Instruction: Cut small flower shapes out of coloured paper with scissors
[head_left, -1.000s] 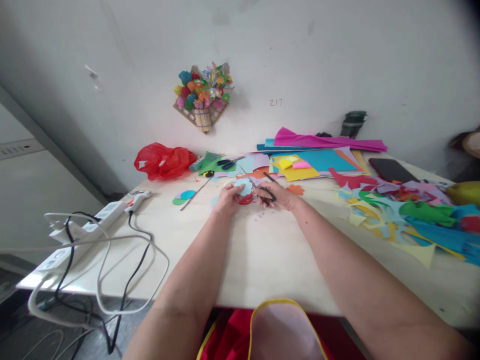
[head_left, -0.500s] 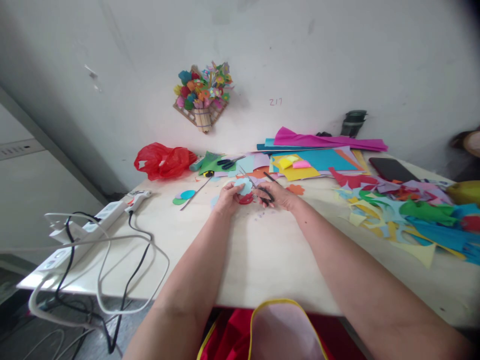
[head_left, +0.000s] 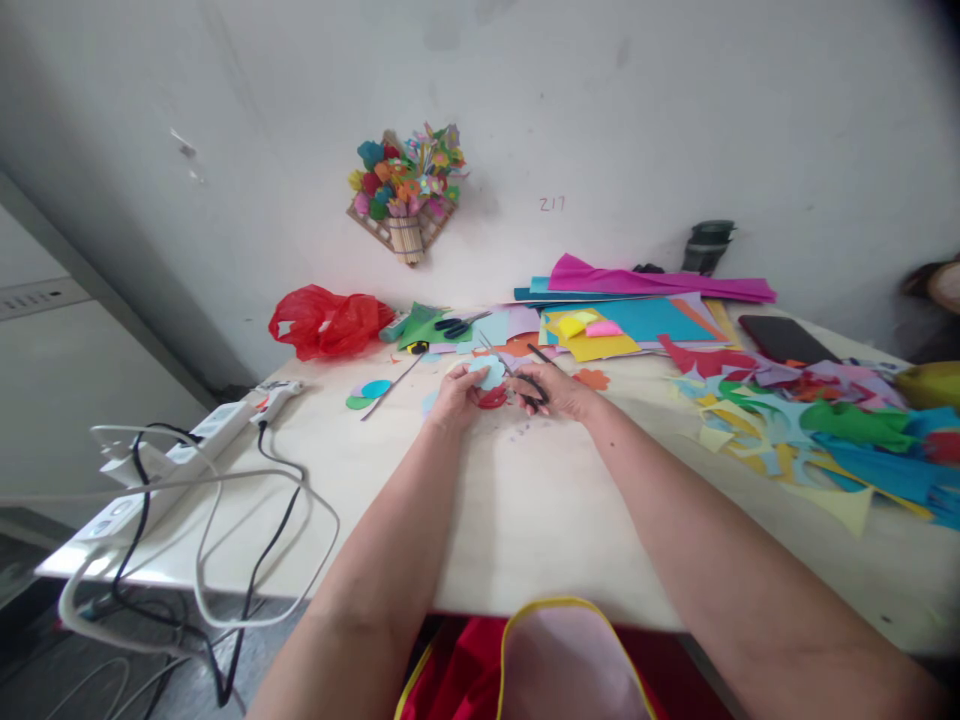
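Note:
My left hand [head_left: 454, 394] pinches a light blue paper piece with a scalloped edge [head_left: 490, 373] over the middle of the table. Close beside it on the right, my right hand [head_left: 551, 389] is wrapped round the black handles of a pair of scissors [head_left: 533, 391], whose blades point up and left, near the paper. Red paper [head_left: 493, 399] lies just below the light blue piece. An orange paper flower [head_left: 592, 379] is to the right of my right hand. Teal and green discs [head_left: 376, 389] lie left of my left hand.
Colourful paper scraps [head_left: 810, 430] spread over the right side, near a dark phone [head_left: 787, 340]. Coloured sheets [head_left: 652, 318] and a second pair of scissors [head_left: 454, 326] lie at the back. A red plastic bag [head_left: 326, 322] and a power strip [head_left: 217, 428] are on the left.

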